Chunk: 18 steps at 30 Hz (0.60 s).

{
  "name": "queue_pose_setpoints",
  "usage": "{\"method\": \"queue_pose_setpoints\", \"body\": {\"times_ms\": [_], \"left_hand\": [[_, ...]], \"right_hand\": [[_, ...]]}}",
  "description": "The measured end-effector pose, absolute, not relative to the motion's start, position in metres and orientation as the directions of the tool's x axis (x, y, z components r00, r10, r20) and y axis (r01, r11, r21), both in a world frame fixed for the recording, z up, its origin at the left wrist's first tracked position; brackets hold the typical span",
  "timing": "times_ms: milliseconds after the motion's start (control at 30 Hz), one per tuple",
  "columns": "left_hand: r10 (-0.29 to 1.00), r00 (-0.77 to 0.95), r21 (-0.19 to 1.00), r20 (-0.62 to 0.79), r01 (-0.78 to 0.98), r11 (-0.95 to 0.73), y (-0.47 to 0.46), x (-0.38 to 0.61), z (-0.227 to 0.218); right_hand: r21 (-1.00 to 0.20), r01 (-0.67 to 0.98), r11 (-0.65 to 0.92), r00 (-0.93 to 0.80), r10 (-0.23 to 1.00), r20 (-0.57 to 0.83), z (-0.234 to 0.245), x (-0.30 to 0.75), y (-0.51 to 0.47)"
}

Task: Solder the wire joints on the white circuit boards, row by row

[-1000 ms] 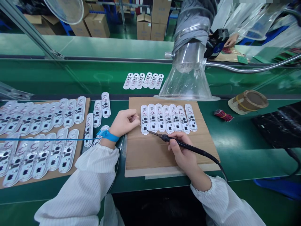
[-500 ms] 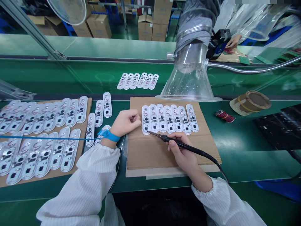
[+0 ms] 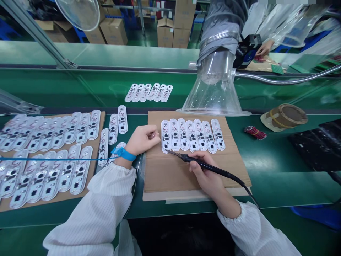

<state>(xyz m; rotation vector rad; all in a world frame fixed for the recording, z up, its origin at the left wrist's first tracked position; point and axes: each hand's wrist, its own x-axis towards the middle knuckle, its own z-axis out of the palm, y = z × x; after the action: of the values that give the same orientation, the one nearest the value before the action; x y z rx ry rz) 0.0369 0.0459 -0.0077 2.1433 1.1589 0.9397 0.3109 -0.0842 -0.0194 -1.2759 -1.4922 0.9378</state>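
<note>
Over the cardboard's (image 3: 170, 177) near right part, the right hand (image 3: 209, 174) gripped a soldering iron (image 3: 186, 158). Across the cardboard's left edge, the left hand (image 3: 142, 139), pinching a thin strand (image 3: 160, 143), sat nearer the leftmost board (image 3: 166, 136), upon the cardboard's far left, pointing away, near end at the iron's tip.

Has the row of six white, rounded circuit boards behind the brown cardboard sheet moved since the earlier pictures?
Yes: the row of six boards has moved to the left, judged against the brown cardboard sheet.

Contact between soldering iron (image 3: 185, 157) and nearest board (image 3: 165, 137) (at the tip) is too small to tell.
</note>
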Motion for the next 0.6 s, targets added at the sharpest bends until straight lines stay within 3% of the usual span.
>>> {"method": "queue_pose_setpoints", "body": {"times_ms": [133, 333, 467, 600], "left_hand": [[0.88, 0.312, 0.725, 0.357, 0.501, -0.472, 0.046, 0.037, -0.009], [0.922, 0.038, 0.791, 0.386, 0.501, -0.352, 0.049, 0.043, -0.001], [0.916, -0.172, 0.718, 0.363, 0.678, -0.157, 0.08, 0.016, 0.022], [0.881, -0.311, 0.62, 0.358, 0.784, 0.025, 0.143, -0.03, 0.059]], "right_hand": [[-0.962, 0.197, 0.191, 0.066, 0.976, 0.207, -0.021, 0.309, -0.084], [-0.963, 0.16, 0.216, 0.131, 0.962, 0.238, -0.019, 0.309, -0.084], [-0.949, 0.2, 0.243, 0.175, 0.944, 0.279, -0.018, 0.326, -0.086], [-0.903, 0.352, 0.245, 0.231, 0.913, 0.338, -0.02, 0.369, -0.09]]}}
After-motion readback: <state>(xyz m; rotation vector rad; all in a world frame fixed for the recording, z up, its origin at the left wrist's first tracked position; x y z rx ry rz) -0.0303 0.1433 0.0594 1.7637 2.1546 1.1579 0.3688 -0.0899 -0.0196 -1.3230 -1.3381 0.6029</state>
